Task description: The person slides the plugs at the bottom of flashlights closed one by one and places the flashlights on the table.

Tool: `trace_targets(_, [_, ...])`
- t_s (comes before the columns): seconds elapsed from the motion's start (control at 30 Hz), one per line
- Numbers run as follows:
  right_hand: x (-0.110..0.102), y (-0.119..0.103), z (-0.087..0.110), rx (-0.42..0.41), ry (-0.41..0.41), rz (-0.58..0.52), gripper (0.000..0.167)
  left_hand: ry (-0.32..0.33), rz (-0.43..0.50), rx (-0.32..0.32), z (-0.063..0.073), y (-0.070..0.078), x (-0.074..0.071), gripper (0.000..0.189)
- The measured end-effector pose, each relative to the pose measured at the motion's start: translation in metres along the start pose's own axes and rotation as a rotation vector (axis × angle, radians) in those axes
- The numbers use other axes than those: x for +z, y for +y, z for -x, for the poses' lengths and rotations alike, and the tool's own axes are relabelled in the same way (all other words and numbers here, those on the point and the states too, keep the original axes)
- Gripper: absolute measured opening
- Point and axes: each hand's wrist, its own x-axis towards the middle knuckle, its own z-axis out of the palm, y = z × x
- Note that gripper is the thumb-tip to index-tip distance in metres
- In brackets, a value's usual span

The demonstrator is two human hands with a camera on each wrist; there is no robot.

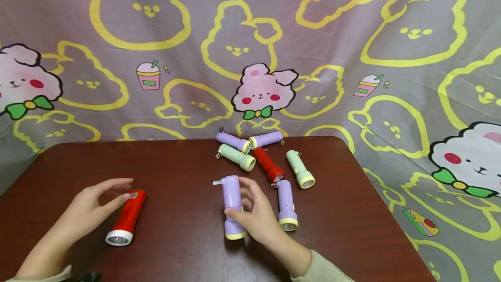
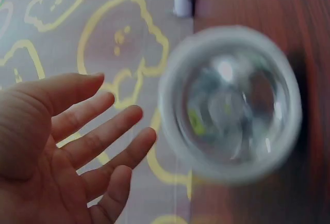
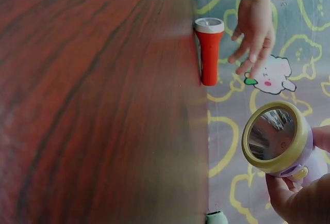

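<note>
My right hand [image 1: 260, 212] grips a purple flashlight [image 1: 232, 195] with a pale yellow rim, lifted above the table. Its metal plug prongs [image 1: 217, 182] stick out to the left near the top. In the right wrist view the reflector of this purple flashlight [image 3: 273, 133] faces the camera. On the left, my left hand [image 1: 91, 203] hovers by a red flashlight [image 1: 131, 212] with a white head, fingers loosely spread and holding nothing. The left wrist view shows that hand [image 2: 67, 152] apart from the white-rimmed lens [image 2: 227, 105], which is blurred.
Further back on the dark wooden table [image 1: 172, 160] lie two green flashlights [image 1: 236, 157], a second red flashlight [image 1: 269, 165] and several purple ones. One purple flashlight [image 1: 286, 203] lies just right of my right hand. A patterned curtain [image 1: 188, 64] hangs behind.
</note>
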Motion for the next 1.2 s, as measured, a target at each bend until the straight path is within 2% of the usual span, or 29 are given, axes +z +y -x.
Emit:
trace_targets(0.17, [0.001, -0.001, 0.001, 0.002, -0.007, -0.017, 0.069, 0.034, 0.063, 0.054, -0.004, 0.026, 0.005, 0.04])
trace_targets(0.33, [0.002, -0.001, 0.001, 0.004, -0.015, -0.028, 0.069, 0.024, 0.151, 0.102, -0.011, 0.052, 0.012, 0.038])
trace_targets(0.53, [0.004, -0.002, 0.001, 0.004, -0.021, -0.032, 0.068, 0.022, 0.187, 0.11, -0.015, 0.075, 0.023, 0.035])
trace_targets(0.7, [0.005, -0.003, 0.002, 0.009, -0.02, -0.034, 0.069, 0.011, 0.293, 0.157, -0.017, 0.095, 0.037, 0.033])
trace_targets(0.87, [0.005, -0.005, 0.004, 0.014, -0.006, -0.037, 0.07, 0.016, 0.351, 0.185, -0.022, 0.109, 0.049, 0.033])
trace_targets(1.07, [0.006, -0.007, 0.005, 0.016, 0.003, -0.038, 0.07, 0.038, 0.399, 0.17, -0.03, 0.122, 0.064, 0.032])
trace_targets(1.2, [0.006, -0.008, 0.005, 0.011, 0.003, -0.042, 0.069, 0.028, 0.431, 0.166, -0.034, 0.129, 0.075, 0.033])
